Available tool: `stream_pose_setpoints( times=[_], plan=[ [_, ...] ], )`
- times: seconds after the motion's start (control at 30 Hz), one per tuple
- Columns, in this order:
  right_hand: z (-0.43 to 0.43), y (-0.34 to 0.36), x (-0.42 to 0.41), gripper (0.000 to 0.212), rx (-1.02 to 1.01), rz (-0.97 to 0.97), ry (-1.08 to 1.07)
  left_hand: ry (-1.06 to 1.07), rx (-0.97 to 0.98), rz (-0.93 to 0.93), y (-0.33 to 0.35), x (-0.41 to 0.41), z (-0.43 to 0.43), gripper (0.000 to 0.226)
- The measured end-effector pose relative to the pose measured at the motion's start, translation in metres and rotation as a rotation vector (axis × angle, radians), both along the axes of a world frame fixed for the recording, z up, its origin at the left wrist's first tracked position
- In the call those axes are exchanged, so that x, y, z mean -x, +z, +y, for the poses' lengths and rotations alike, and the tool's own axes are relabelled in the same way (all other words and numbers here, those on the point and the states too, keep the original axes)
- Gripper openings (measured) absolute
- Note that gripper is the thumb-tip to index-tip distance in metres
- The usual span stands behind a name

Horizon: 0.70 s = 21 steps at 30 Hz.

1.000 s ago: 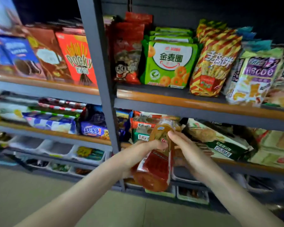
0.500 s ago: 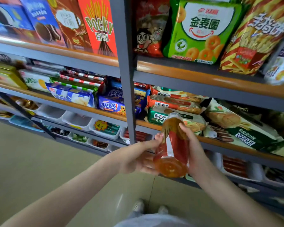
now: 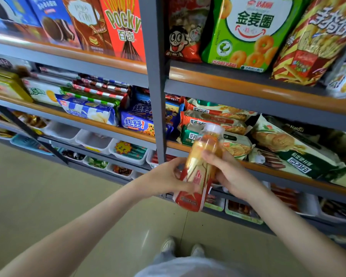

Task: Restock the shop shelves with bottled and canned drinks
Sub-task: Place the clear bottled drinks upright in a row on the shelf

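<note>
I hold one plastic bottle (image 3: 200,168) of orange-amber drink with a red-and-white label in front of the shelving, cap tilted up and away from me. My left hand (image 3: 168,178) grips its lower body from the left. My right hand (image 3: 230,174) grips the upper body from the right, fingers wrapped over the shoulder. The bottle is motion-blurred. It hangs level with the edge of the second shelf (image 3: 288,172), in front of the grey upright post (image 3: 156,80).
Shelves carry snack packs: a Pocky box (image 3: 124,27), a green ring-snack bag (image 3: 248,31), blue cookie packs (image 3: 136,122), biscuit packs (image 3: 214,116). White bins (image 3: 92,140) line the lower shelf. Beige floor and my shoes (image 3: 182,246) lie below.
The view has tilted downward, so the shelves rose in frame and my shoes appeared. The bottle stayed in both hands and its cap end swung up and away.
</note>
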State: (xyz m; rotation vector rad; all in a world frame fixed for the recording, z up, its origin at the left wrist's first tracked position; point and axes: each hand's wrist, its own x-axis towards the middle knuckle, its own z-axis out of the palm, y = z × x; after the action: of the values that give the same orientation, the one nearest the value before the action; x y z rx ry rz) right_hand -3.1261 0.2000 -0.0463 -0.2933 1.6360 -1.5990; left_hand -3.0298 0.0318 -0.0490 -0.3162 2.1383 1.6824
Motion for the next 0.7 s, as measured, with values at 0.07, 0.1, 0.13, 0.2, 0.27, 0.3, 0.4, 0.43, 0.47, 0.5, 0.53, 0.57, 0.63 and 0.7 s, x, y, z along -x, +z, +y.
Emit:
stream_pose_setpoints(
  times=[0.07,0.1,0.13,0.2,0.27,0.3,0.4,0.43,0.47,0.5,0.53,0.57,0.63,0.7],
  plan=[
    [-0.002,0.003,-0.002,0.051,0.044,0.099,0.094,-0.086,0.197,0.083,-0.002,-0.001,0.000,0.061],
    [-0.002,0.007,-0.002,0.056,0.069,0.145,0.120,-0.096,0.286,0.132,-0.006,-0.003,0.000,0.064],
    [-0.002,0.010,0.000,0.067,0.095,0.195,0.119,-0.085,0.378,0.187,-0.008,-0.004,0.000,0.068],
    [-0.002,0.019,0.004,0.077,0.117,0.325,0.086,-0.035,0.539,0.264,-0.013,-0.007,-0.002,0.076],
    [-0.004,0.024,0.006,0.072,0.097,0.459,0.115,0.023,0.641,0.314,-0.014,-0.010,-0.003,0.080],
    [-0.005,0.025,0.007,0.070,0.096,0.485,0.133,0.049,0.673,0.329,-0.013,-0.011,-0.004,0.079],
    [-0.008,0.024,0.003,0.076,0.115,0.477,0.158,0.099,0.655,0.334,-0.011,-0.012,-0.009,0.071],
    [-0.008,0.022,-0.001,0.084,0.097,0.489,0.172,0.116,0.589,0.311,-0.008,-0.012,-0.009,0.065],
    [-0.008,0.019,-0.005,0.093,0.069,0.519,0.204,0.139,0.480,0.274,-0.003,-0.013,-0.009,0.059],
    [-0.007,0.016,-0.010,0.099,0.034,0.571,0.246,0.167,0.322,0.218,0.003,-0.012,-0.009,0.055],
    [-0.007,0.014,-0.015,0.101,0.013,0.610,0.279,0.200,0.138,0.155,0.010,-0.010,-0.008,0.053],
    [-0.006,0.014,-0.021,0.100,0.008,0.612,0.298,0.238,-0.035,0.091,0.017,-0.009,-0.008,0.050],
    [-0.004,0.020,-0.026,0.092,0.027,0.545,0.287,0.271,-0.226,0.004,0.030,-0.007,-0.009,0.045],
    [-0.001,0.029,-0.024,0.092,0.015,0.578,0.316,0.270,-0.299,-0.041,0.044,-0.005,-0.008,0.058]
  ],
)
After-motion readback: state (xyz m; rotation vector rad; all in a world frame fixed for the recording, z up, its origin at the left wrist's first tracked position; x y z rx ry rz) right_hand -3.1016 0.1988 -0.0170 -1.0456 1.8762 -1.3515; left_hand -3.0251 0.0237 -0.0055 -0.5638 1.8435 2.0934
